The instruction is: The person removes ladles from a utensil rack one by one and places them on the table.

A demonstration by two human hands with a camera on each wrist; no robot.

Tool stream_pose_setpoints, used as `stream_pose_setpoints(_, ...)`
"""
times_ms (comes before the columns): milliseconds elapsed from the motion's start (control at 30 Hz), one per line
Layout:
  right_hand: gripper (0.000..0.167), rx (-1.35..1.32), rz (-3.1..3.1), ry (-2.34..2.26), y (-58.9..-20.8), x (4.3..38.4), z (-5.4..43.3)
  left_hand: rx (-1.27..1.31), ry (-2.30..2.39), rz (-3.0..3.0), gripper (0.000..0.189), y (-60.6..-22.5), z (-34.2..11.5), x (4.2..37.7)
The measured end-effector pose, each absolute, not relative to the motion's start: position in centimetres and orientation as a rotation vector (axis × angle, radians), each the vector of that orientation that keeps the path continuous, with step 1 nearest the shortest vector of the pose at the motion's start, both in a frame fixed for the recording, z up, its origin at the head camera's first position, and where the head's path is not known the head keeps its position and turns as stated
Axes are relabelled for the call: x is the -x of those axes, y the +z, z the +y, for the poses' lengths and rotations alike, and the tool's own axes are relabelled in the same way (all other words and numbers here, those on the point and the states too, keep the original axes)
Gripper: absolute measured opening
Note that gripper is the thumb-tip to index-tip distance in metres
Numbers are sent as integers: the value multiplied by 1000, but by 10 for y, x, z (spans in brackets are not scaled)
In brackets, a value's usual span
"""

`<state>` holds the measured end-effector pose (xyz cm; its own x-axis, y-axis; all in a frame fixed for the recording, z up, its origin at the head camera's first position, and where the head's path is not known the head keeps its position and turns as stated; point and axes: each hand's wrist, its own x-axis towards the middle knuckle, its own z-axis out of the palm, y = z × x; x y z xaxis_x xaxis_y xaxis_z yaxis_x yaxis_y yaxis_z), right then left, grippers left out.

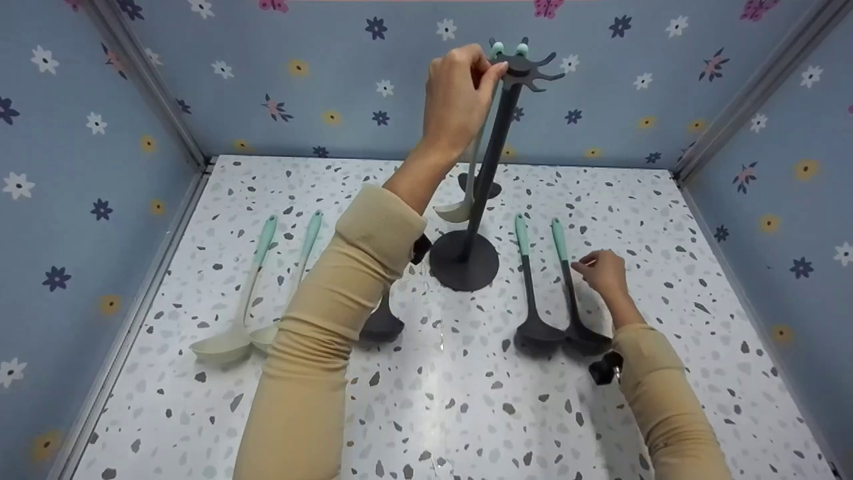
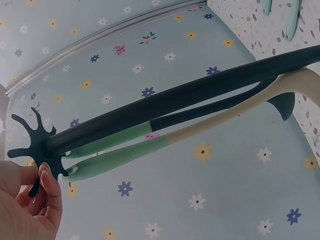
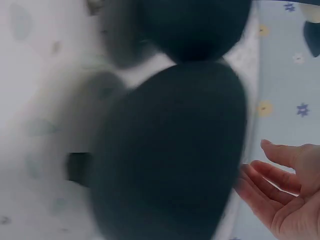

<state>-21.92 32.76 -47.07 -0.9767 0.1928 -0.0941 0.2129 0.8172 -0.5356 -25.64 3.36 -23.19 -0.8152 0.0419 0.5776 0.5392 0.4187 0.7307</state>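
A dark utensil stand (image 1: pixel 493 143) with a round base and a hooked top stands at the middle of the table. My left hand (image 1: pixel 460 93) pinches a hook of that top between thumb and fingers. Two ladles with mint handles hang from the stand, a cream ladle (image 2: pixel 225 118) and a dark utensil (image 2: pixel 200 110) whose head is partly hidden. On the right, my right hand (image 1: pixel 605 272) hovers beside a dark ladle (image 1: pixel 570 293), fingers relaxed and holding nothing. Another dark ladle (image 1: pixel 528 287) lies to its left.
Left of the stand lie a cream ladle (image 1: pixel 243 300) and a second cream utensil (image 1: pixel 303 260), partly behind my left sleeve. A dark utensil head (image 1: pixel 383 325) shows beyond that sleeve. Flowered panels (image 1: pixel 333 80) enclose the speckled table (image 1: pixel 433 400) at the back and sides.
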Motion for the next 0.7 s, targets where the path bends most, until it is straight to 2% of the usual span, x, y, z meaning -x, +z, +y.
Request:
stream_pose_setpoints(300,26,-36,3109,-1157,-420,231,314,486,-1267,-2259,22,-225,30,253)
stream_pose_setpoints(700,29,103,3012,-1543,-325,244,281,381,-1036,-2405,27,-216,26,242)
